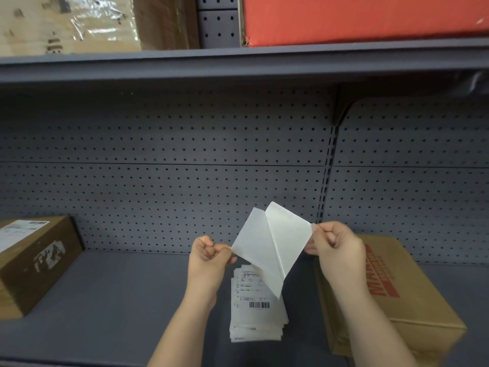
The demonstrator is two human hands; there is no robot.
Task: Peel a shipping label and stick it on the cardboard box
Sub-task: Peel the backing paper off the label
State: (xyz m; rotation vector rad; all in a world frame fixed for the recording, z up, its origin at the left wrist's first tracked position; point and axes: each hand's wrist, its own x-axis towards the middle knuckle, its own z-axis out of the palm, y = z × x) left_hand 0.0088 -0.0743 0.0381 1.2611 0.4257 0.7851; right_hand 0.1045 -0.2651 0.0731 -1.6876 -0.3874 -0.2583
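I hold a white shipping label [254, 242] half split from its glossy backing sheet [287, 234] above the shelf. My left hand [209, 256] pinches the corner of the left sheet. My right hand [336, 245] pinches the corner of the right sheet. The two sheets still join along a diagonal seam running down to a point. A tan cardboard box [412, 300] with red print lies on the shelf at the right, under my right forearm. I cannot tell which of the two sheets is the sticky one.
A stack of printed labels [254, 313] with a barcode lies on the grey shelf [119, 300] between my arms. A brown box [34, 260] bearing a label sits at the left. A pegboard wall [185, 154] is behind; an upper shelf holds a red box [365, 19].
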